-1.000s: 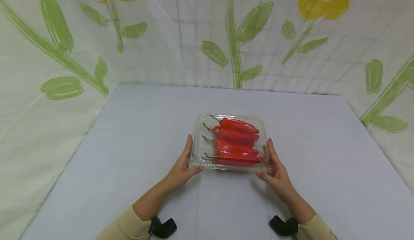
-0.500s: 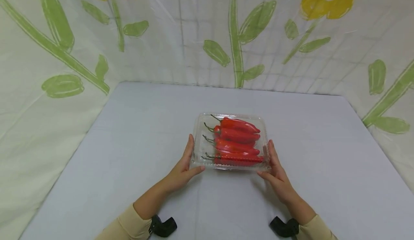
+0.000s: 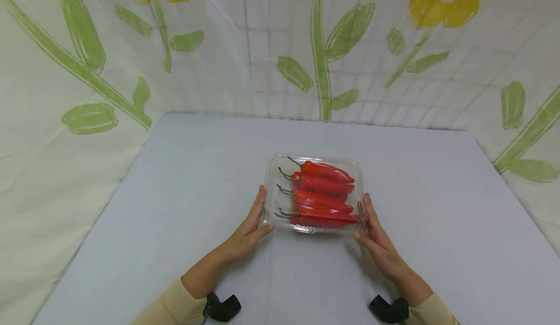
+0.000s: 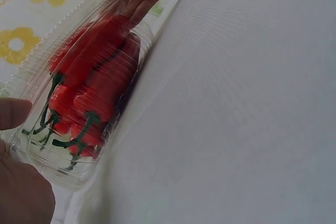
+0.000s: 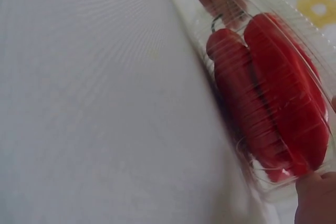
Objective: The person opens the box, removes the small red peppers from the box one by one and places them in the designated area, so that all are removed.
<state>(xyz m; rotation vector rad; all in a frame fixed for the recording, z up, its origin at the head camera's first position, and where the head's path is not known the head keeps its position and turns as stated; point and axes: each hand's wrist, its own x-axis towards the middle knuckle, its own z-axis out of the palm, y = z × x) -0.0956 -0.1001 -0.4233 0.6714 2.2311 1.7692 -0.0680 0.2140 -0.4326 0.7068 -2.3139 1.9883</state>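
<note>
Nearest to the wearer, well short of the clear plastic hinged-style container (image 3: 271,189), two cream-coloured cloth sleeves (image 3: 175,303) are covering the forearms, and a black curved device (image 3: 222,308) is sitting at the left wrist while a matching black curved device (image 3: 389,309) is sitting at the right one. Nearer the container, both hands are holding it: the left hand (image 3: 246,237) is gripping its left side, the thumb lying at the near left corner and the fingers reaching along the side wall, and the right hand (image 3: 379,242) is gripping its right side in the same manner, its thumb at the near right corner. The container itself is lying between the two palms, its ribbed walls catching light; whether its base is touching the surface below cannot be told. Inside it, several long glossy red peppers (image 3: 321,184) are lying side by side in rows, their thin green stems (image 4: 92,118) pointing toward the container's left side. Under and around the container, a smooth pale bluish-white counter (image 3: 201,169) is spreading out. Beyond the container and the counter's far edge, a white sheet (image 3: 218,47) painted with yellow flowers and green leaves is hanging, faint grid lines showing on it.
</note>
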